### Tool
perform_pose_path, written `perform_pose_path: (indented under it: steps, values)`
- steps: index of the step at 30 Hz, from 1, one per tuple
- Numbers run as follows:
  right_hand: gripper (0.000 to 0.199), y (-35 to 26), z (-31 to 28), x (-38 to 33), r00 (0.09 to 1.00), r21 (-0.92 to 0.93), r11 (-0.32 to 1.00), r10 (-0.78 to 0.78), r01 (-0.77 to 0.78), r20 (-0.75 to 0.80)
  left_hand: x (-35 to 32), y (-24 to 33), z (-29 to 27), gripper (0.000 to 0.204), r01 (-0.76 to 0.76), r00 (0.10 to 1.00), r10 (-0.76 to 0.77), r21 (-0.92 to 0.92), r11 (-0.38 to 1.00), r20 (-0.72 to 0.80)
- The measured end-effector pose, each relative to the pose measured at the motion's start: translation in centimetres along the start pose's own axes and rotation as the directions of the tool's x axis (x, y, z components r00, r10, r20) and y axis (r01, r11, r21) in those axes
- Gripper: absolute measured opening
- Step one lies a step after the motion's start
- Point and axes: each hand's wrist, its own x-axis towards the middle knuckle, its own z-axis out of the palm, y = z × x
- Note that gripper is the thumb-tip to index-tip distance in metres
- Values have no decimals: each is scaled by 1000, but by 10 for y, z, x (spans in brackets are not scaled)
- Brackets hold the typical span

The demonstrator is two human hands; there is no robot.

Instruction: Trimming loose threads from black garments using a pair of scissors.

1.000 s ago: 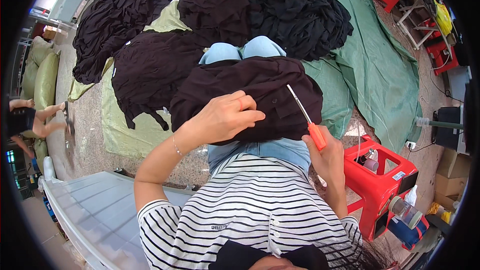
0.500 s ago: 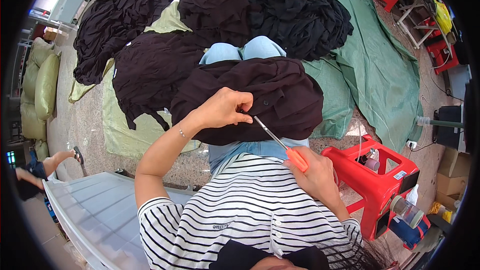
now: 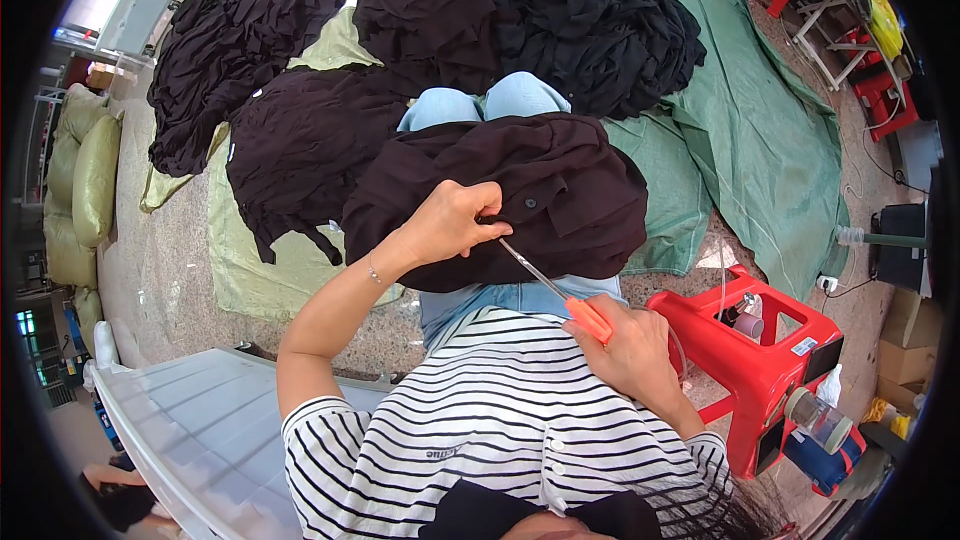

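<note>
Beside the red plastic stool (image 3: 760, 360), the left hand (image 3: 455, 225) pinched a soft black garment (image 3: 520, 190); the right hand (image 3: 630, 350) gripped orange-handled snips (image 3: 560, 295); crumpled black piles (image 3: 520, 10) lay beyond.

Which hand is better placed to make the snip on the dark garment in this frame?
Right. The right hand holds the orange-handled snips, blade tip already at the dark garment on the lap. The left hand is pinching the fabric beside the tip, so it likely serves better to hold the fabric.

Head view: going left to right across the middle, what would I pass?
Green cushions → pale green sheet → left hand → dark garment on the lap → green tarp → black box.
</note>
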Motion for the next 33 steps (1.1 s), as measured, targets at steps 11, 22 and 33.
perform_pose_path:
  steps: [11,22,33]
  values:
    - [24,13,-15,-10,971,5,993,116,-118,-211,38,20,-5,16,-505,854,517,337,795,59]
    - [25,17,-7,9,960,38,993,118,-112,-252,60,-6,17,21,-277,916,296,104,955,-270]
    - [26,25,-1,6,972,-66,993,83,-100,-220,68,-15,32,17,-331,904,359,153,931,-232]
